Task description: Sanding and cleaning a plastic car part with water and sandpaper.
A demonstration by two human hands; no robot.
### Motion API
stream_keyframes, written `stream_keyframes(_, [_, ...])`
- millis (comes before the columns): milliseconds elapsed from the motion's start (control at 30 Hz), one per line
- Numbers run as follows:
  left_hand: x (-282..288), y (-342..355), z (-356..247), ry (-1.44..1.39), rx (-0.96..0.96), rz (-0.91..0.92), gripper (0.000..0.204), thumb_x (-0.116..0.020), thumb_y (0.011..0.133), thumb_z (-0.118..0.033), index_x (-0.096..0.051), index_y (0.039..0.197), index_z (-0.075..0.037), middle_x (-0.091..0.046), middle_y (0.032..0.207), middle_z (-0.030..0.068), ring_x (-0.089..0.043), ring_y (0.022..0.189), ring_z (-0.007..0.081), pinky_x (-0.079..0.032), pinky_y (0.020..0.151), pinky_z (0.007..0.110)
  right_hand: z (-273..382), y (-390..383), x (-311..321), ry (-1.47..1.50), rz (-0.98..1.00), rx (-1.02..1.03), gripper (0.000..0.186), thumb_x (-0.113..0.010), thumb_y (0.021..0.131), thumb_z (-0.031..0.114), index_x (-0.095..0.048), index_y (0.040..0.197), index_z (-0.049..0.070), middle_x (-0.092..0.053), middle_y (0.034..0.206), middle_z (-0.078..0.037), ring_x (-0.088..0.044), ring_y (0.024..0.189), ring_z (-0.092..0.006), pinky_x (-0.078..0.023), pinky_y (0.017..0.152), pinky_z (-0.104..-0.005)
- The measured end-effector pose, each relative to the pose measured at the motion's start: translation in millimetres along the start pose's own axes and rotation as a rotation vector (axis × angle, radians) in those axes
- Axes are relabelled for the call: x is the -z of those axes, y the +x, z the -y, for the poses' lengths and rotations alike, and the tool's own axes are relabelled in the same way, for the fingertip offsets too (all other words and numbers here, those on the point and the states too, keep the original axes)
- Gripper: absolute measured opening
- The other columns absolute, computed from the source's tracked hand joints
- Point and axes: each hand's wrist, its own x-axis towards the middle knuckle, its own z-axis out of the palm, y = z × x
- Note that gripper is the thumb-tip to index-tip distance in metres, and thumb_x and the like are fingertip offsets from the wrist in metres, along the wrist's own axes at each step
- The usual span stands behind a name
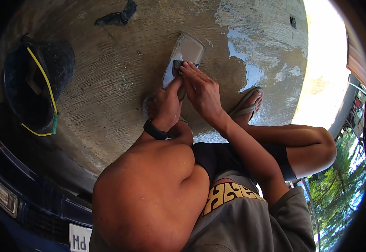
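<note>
A flat, clear plastic piece (188,47) with rounded corners is held at the centre of the view, between my feet. My left hand (166,105), a dark band on its wrist, is closed around its lower end, thumb upward. My right hand (202,90) has its fingers together, pressed on a small dark item (177,66) over the piece. My fingers hide much of this item, and I cannot tell what it is.
A black bucket (17,84) with a yellow handle is at the left. A dark car front (32,201) fills the lower left. Black scraps (109,19) lie on the wet concrete (116,63). My sandalled feet (246,105) and bent legs surround my hands.
</note>
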Motion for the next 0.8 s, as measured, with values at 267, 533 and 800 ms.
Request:
stream_keyframes(267, [3.1,9.5,10.7,-0.176,-0.058,0.153,0.036,-0.055,0.103,-0.018,-0.055,0.135,-0.001,-0.061,0.132,0.0089,-0.058,0.121,0.0194,-0.049,0.100,0.039,-16.6,10.0,-3.9,-0.045,-0.123,-0.011,0.030,-0.065,0.089,-0.001,-0.068,0.118,0.000,-0.067,0.126,-0.017,-0.060,0.125,-0.0313,-0.051,0.101,-0.0405])
stream_keyframes(533, [-13.5,10.0,12.1,-0.171,-0.051,0.214,0.035,-0.056,0.103,-0.019,-0.057,0.132,0.001,-0.062,0.130,0.0098,-0.061,0.118,0.0181,-0.050,0.098,0.037,-48.8,46.8,1.3,-0.080,-0.196,-0.154,0.030,-0.063,0.091,0.005,-0.069,0.120,0.001,-0.066,0.127,-0.019,-0.059,0.126,-0.0311,-0.050,0.103,-0.0385])
stream_keyframes(800, [-18.0,3.4,4.2,-0.195,-0.054,0.154,0.038,-0.064,0.099,-0.018,-0.059,0.128,0.006,-0.064,0.126,0.0122,-0.062,0.114,0.0185,-0.049,0.098,0.032,-51.4,61.2,10.6,-0.002,-0.134,-0.236,0.028,-0.066,0.088,0.000,-0.072,0.115,0.002,-0.068,0.123,-0.018,-0.061,0.123,-0.0306,-0.050,0.103,-0.0392])
